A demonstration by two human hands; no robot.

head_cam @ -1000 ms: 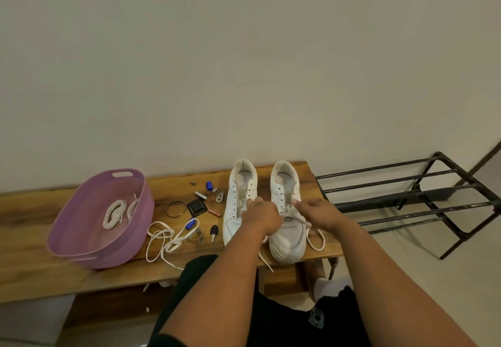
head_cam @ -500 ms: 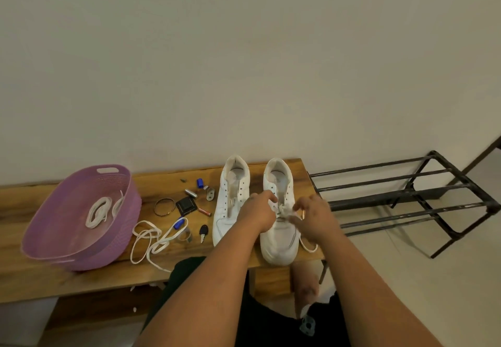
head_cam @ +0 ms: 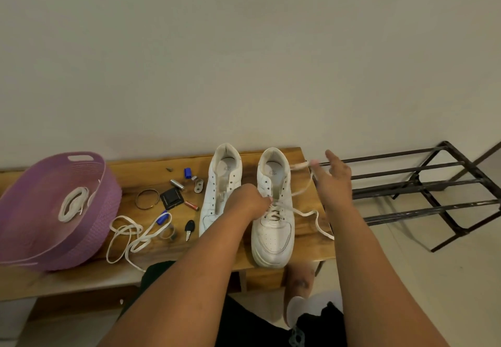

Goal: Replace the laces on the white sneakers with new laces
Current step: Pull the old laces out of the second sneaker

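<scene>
I saw my left hand [head_cam: 245,201] pinching the lace [head_cam: 303,212] at the right sneaker [head_cam: 272,234], hiding the eyelets, while my right hand [head_cam: 334,181] pulled its end toward two o'clock. At nine o'clock, past a loose lace [head_cam: 130,234], keys and batteries, the purple basket [head_cam: 35,235] held a coiled lace [head_cam: 72,203].

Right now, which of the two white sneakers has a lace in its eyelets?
The white sneaker on the right: a lace crosses its lower eyelets, under the left hand. The white sneaker on the left shows bare eyelets.

Basket [head_cam: 16,211] cropped at left edge, left hand [head_cam: 245,201] hiding eyelets
</scene>
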